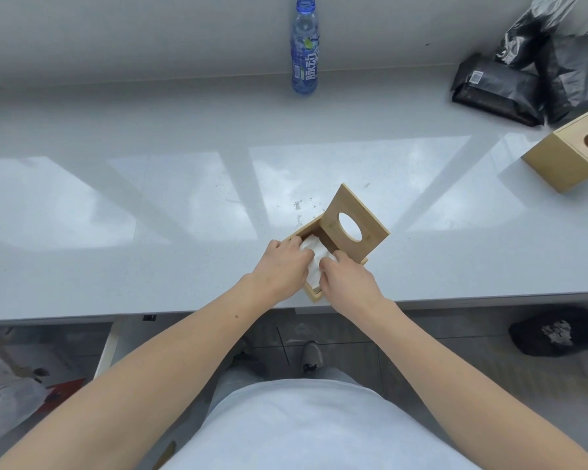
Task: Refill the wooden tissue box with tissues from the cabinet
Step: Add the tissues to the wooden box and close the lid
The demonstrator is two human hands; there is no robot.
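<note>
Box status: wooden tissue box (314, 296) is sitting at the near edge of the table (184, 198), right in front of the person and rotated corner-on to the edge. Its top is standing open. Lid (350, 201), the panel with the oval hole, is leaning tilted up over the box's far-right side, so part of the interior is showing.

Tissues (314, 266) are lying inside the box as a white wad, partly hidden by both hands.

Left hand (282, 262) is reaching in from the left with its fingers curled down onto the tissues, gripping them. Right hand (347, 279) is coming in from the right, with its fingers curled and pinching the near side of the same wad. Both hands are nearly touching each other over the opening. Fingertips are buried in the tissue, so exact finger placement is not showing.

Elsewhere on the table:
- A second wooden box (567, 154) with a round hole is sitting well apart at the right edge.
- Black bags (499, 89) are piling up just behind it, against the back wall.
- A blue bottle (304, 45) is standing upright, uncapped, at the back centre.

A dark object (554, 330) is lying on the floor, lower right, and can't be identified.
</note>
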